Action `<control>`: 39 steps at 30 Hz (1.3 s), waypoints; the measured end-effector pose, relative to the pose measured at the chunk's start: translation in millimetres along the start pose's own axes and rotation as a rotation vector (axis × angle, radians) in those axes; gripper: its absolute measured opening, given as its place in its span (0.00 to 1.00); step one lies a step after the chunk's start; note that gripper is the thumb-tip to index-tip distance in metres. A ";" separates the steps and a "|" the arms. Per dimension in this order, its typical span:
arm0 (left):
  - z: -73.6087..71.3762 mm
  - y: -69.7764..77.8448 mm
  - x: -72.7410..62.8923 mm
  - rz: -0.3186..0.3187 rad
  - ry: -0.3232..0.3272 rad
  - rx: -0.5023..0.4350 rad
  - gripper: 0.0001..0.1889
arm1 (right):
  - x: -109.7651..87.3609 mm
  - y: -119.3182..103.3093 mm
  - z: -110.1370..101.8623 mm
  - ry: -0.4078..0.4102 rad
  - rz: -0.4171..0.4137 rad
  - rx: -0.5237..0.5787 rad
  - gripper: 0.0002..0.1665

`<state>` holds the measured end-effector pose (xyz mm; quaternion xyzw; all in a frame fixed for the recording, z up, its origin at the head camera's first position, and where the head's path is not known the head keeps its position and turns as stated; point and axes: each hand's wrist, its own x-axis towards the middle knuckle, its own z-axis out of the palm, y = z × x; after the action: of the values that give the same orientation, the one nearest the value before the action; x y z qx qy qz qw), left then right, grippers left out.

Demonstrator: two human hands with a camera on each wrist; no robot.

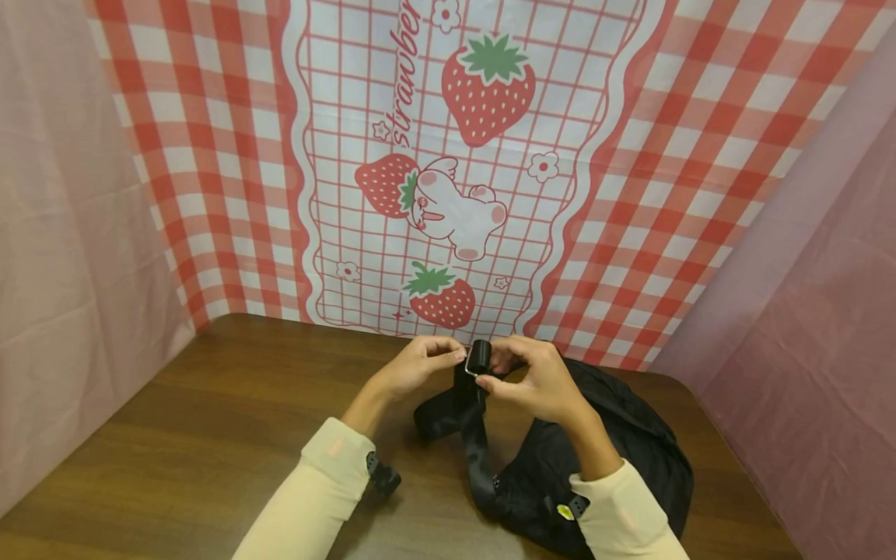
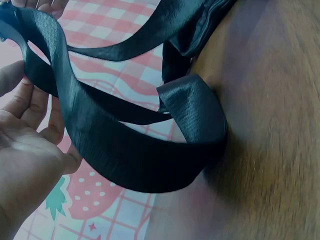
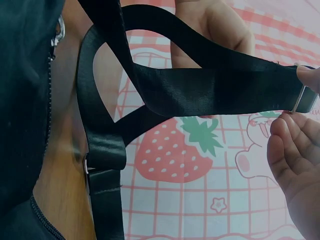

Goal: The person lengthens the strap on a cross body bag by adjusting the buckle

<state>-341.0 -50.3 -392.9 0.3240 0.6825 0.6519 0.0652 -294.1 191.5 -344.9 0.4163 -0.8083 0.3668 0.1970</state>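
A black bag point(image 1: 630, 435) lies at the right of the wooden table, its black webbing strap point(image 1: 477, 459) raised in loops toward the far edge. Both hands meet at a thin metal strap slider point(image 3: 300, 97) with the strap folded through it. My left hand point(image 1: 413, 367) pinches the slider's left edge between thumb and fingertips. From the other side my right hand point(image 1: 539, 379) pinches the slider, thumb below the fold. In the left wrist view the strap point(image 2: 125, 160) hangs in a broad loop past the left palm, hiding the fingertips. A second metal fitting point(image 3: 87, 164) sits lower on the strap.
The wooden table point(image 1: 175, 420) has a red checked strawberry cloth point(image 1: 231, 194) hanging behind it. Pink fabric hangs at the left point(image 1: 77, 233) and right point(image 1: 798, 373). A zipper point(image 3: 49, 110) runs along the bag's side. Small black wrist cameras sit at both cuffs.
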 end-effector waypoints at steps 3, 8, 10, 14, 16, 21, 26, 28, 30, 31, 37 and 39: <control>1.4 0.1 0.7 0.009 -0.014 -0.024 0.11 | -0.1 -0.2 0.8 0.002 -0.001 0.006 0.22; 1.9 -1.1 1.6 0.042 -0.034 -0.135 0.10 | 0.1 1.9 3.1 0.002 -0.006 -0.003 0.20; 2.1 -1.2 2.0 0.056 -0.041 -0.175 0.11 | 0.3 3.4 4.4 0.002 -0.010 -0.006 0.18; 4.1 1.7 3.0 0.065 -0.032 -0.190 0.10 | 0.7 4.1 6.3 0.003 0.001 -0.012 0.17; 5.8 3.4 3.7 0.065 -0.017 -0.185 0.10 | 0.9 3.8 6.5 0.002 0.010 -0.015 0.16; 8.2 5.9 3.7 0.060 0.020 -0.119 0.11 | 0.5 5.8 6.3 0.016 0.029 -0.019 0.17; 4.8 7.1 1.9 0.042 0.019 -0.045 0.16 | -0.4 7.2 6.0 0.037 0.042 -0.030 0.17; 2.4 8.0 0.9 0.057 0.002 -0.020 0.18 | -0.6 7.3 5.6 0.041 0.048 -0.028 0.16; -0.3 8.1 0.1 0.077 -0.017 0.005 0.21 | -0.5 7.5 5.4 0.044 0.056 -0.023 0.16; -1.3 8.4 -0.3 0.085 -0.026 0.019 0.22 | -0.5 7.7 5.3 0.045 0.061 -0.021 0.16; -3.9 10.3 -1.1 0.113 -0.045 0.069 0.33 | -0.3 8.2 5.7 0.040 0.087 -0.026 0.18; -3.7 10.5 -1.1 0.117 -0.036 0.085 0.33 | -0.3 8.3 5.9 0.042 0.092 -0.029 0.18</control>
<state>-338.3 -54.7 -383.0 0.3773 0.6882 0.6192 0.0254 -300.8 190.4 -352.6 0.3682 -0.8274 0.3724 0.2027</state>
